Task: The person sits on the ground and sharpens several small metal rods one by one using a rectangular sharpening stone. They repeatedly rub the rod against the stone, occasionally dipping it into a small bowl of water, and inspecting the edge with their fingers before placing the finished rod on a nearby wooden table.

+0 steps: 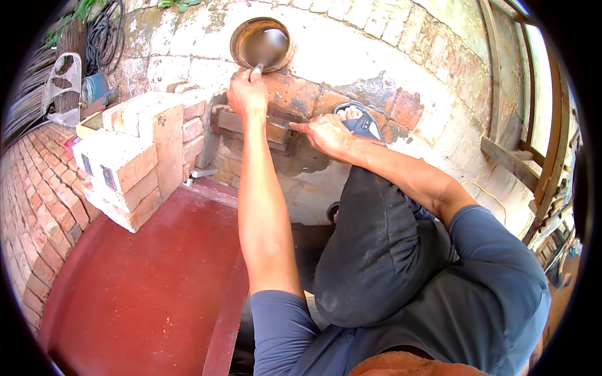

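From the head view, we judge that the round pot, set on the paving beyond the low block, could tip and spill if our left hand levered against its rim; damp ground might also make our sandal slip. Our left grip is closed round a pale handle reaching into the pot, whose inside is blurred. Our right hand, index finger extended, others curled, is at the block's end; whether it holds anything, we cannot tell.
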Demonstrator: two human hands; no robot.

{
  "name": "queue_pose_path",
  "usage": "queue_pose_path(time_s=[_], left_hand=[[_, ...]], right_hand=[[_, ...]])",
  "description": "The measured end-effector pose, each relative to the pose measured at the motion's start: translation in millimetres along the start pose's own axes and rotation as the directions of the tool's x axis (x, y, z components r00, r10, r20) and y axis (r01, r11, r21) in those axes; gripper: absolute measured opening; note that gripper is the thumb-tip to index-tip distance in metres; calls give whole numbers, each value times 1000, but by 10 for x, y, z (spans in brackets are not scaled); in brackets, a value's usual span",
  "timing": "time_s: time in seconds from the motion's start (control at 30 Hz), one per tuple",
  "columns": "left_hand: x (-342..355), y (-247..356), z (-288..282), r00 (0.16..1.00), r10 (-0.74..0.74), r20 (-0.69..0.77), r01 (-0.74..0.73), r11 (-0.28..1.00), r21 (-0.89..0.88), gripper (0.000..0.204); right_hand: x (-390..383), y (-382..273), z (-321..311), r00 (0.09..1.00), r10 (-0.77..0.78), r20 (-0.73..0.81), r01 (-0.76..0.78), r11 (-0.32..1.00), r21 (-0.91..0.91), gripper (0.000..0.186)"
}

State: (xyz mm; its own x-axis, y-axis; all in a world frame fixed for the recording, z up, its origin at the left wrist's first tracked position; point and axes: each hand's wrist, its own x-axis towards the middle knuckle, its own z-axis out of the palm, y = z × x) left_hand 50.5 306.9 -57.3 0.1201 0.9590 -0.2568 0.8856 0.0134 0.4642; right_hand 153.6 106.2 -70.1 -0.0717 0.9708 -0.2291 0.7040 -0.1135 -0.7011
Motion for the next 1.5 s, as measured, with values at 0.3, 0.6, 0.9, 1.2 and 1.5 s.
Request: queue_pose_path(time_s=[0.3, 0.6, 0.9, 1.2, 1.5], left_hand=[[-1297, -112, -892, 978, -46, -206, -23, 947, -320, 29], [-2133, -318, -1017, 943, 162, -290, -136, 985, 107, 23], [-2219, -320, -1073, 959, 124, -253, -91, 986, 137, 22], [-2251, -374, -1053, 968, -167, -189, 139, 978, -155, 28], [-1960, -326, -1045, 943, -287, -166, 163, 838, -521, 33]], right_hand=[[12, 33, -28, 1000, 14, 5, -14, 1000, 0, 50], [23, 40, 75, 998, -26, -54, 27, 1000, 9, 51], [-39, 30, -11, 999, -11, -33, 11, 1000, -2, 49], [-93, 31, -42, 995, -29, -95, 32, 999, 21, 47], [-113, 81, -18, 1000, -22, 3, 22, 1000, -7, 53]])
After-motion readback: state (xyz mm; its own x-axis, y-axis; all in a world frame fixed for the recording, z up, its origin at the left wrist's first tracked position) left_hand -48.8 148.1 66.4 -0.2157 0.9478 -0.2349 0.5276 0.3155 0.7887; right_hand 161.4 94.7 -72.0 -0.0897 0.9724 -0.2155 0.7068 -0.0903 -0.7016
